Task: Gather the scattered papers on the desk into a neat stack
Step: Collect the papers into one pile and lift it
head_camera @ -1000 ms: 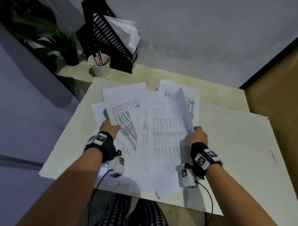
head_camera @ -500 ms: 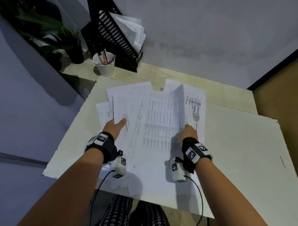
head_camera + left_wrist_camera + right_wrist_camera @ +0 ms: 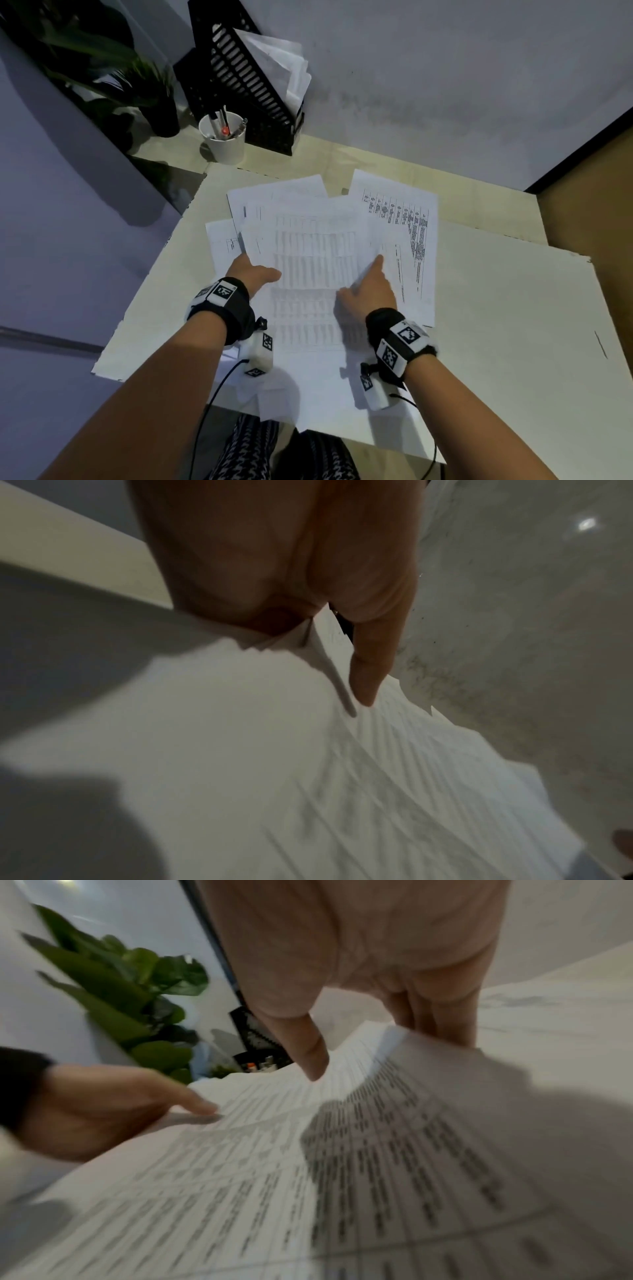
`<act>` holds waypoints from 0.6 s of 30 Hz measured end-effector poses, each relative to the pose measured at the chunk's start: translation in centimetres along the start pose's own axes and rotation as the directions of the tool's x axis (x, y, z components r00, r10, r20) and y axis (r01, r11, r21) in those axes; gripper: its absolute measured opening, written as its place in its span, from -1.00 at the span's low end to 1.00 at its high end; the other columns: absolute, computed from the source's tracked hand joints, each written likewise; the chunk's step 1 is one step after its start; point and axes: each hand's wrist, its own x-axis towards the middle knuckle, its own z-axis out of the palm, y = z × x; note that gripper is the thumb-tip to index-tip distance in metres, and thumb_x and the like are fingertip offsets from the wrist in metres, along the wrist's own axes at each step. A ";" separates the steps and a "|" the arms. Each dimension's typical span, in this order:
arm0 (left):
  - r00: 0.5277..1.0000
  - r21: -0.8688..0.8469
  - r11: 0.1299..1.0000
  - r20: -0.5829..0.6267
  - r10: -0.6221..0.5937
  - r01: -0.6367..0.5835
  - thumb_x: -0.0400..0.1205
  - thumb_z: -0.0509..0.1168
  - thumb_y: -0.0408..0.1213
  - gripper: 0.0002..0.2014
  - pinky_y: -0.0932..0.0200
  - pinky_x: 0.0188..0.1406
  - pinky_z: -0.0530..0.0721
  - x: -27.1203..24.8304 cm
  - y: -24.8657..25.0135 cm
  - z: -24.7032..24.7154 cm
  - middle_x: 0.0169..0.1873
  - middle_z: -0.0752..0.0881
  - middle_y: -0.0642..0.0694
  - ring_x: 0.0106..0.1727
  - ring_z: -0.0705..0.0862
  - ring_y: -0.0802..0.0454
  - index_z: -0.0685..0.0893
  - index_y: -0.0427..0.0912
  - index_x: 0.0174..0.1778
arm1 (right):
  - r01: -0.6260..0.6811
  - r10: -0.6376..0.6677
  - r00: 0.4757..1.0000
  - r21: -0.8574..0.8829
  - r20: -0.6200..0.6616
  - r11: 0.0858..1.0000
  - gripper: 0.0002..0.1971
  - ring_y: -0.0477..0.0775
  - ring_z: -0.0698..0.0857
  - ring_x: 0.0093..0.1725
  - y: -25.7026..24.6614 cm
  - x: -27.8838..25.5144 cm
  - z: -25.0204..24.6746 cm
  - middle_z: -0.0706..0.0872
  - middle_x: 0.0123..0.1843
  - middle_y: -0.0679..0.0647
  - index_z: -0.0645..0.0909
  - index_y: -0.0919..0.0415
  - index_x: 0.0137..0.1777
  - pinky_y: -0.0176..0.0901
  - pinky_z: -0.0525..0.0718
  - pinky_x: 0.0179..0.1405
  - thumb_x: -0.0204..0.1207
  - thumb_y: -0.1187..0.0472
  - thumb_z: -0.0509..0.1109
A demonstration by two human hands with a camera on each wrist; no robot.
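Raised sheet now flat, both hands pinching papers, long axis pointing away

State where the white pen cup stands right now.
In the head view, the white pen cup stands far left on the desk, between the potted plant and black file holder.

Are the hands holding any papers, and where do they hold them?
Yes. The left hand pinches the papers at their left edge; the right hand grips their right edge, thumb on top.

At the desk's far left corner a white cup of pens stands just before a black slatted file holder holding sheets, a potted plant beside them.
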 end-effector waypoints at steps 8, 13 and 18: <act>0.997 0.044 0.996 0.014 0.072 -0.072 0.50 0.30 -0.67 -0.41 0.04 0.29 0.51 0.5 -0.3 -0.7 0.35 0.63 -0.24 0.39 0.59 -0.23 0.47 -0.26 0.46 | -0.058 0.056 0.998 -0.190 -0.018 0.980 -0.32 0.26 0.42 0.43 0.0 0.2 0.0 0.41 0.46 0.19 0.18 0.22 0.54 0.21 0.46 0.38 0.49 -0.02 0.29; 0.996 -0.010 0.996 -0.035 0.084 -0.084 0.51 0.27 -0.68 -0.42 0.01 0.32 0.52 0.6 -1.2 -1.3 0.31 0.64 -0.22 0.32 0.61 -0.19 0.48 -0.23 0.46 | -0.406 0.399 0.894 0.006 -0.206 0.914 -0.24 0.35 0.37 0.39 3.0 1.6 -2.8 0.32 0.42 0.25 0.21 0.23 0.43 0.27 0.48 0.34 0.29 0.08 0.48; 0.991 -0.046 0.993 -0.090 0.103 -0.108 0.43 0.27 -0.67 -0.33 -0.24 0.35 0.60 1.2 -2.4 -1.0 0.26 0.69 -0.21 0.28 0.66 -0.25 0.48 -0.10 0.46 | -0.302 0.303 0.953 0.080 0.000 0.950 -0.21 0.28 0.64 0.16 5.1 2.1 -3.9 0.57 0.17 0.22 0.28 0.36 0.39 -0.05 0.63 -0.08 0.31 0.03 0.60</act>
